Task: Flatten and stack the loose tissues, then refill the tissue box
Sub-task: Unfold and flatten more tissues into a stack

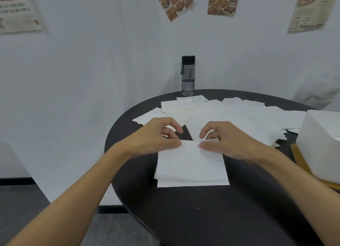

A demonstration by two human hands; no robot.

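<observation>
Table (202, 218) bare near; loose tissues (230, 115), bottle (188, 76) beyond.

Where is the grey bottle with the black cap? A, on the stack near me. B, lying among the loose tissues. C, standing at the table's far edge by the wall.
C: the grey translucent black-capped bottle stands upright at the round black table's far edge, behind the loose white tissues.

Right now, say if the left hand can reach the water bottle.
Probably yes: only flat loose tissues lie between the left hand and the water bottle, though its fingers pinch the topmost stacked tissue.
</observation>
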